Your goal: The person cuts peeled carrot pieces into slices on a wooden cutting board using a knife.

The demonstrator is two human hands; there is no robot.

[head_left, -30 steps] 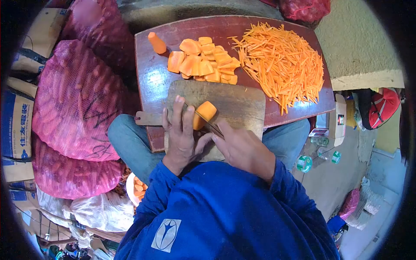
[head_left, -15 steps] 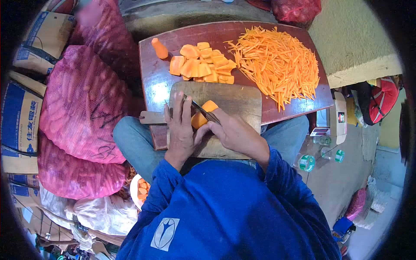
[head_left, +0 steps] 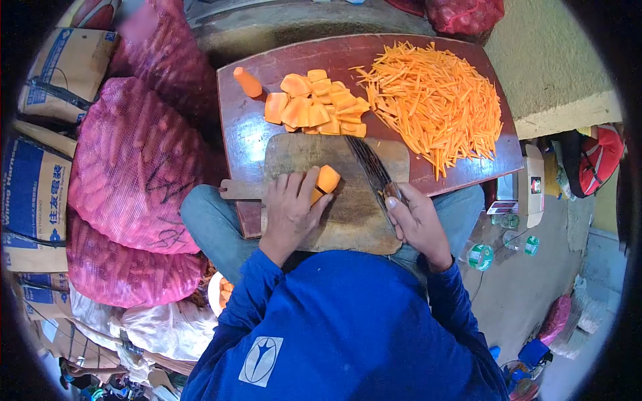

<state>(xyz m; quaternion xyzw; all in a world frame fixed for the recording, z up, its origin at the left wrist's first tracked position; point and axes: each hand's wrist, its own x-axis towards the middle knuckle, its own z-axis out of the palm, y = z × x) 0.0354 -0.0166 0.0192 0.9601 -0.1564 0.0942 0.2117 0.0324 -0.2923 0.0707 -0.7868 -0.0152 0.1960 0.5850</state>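
My left hand (head_left: 287, 208) is closed around a peeled carrot piece (head_left: 328, 178), pressing it down on the wooden cutting board (head_left: 361, 217). To the right, my right hand (head_left: 420, 220) grips a knife (head_left: 366, 162) by its handle. Its dark blade points up and left over the board, apart from the carrot piece. Beyond the board lies a heap of carrot slices (head_left: 307, 110). A large pile of carrot strips (head_left: 438, 100) covers the table's right side, and a single peeled carrot chunk (head_left: 248, 81) is at the back left.
The board sits at the near edge of a dark red wooden table (head_left: 242, 134). Pink mesh sacks of carrots (head_left: 137, 167) are stacked at the left beside cardboard boxes (head_left: 37, 187). A white bowl (head_left: 215, 292) with carrot pieces is low on the left. Plastic bottles (head_left: 480, 256) are on the floor at right.
My right hand has moved right with the knife, away from the carrot piece and my left hand. My left fingers have closed over the carrot piece.
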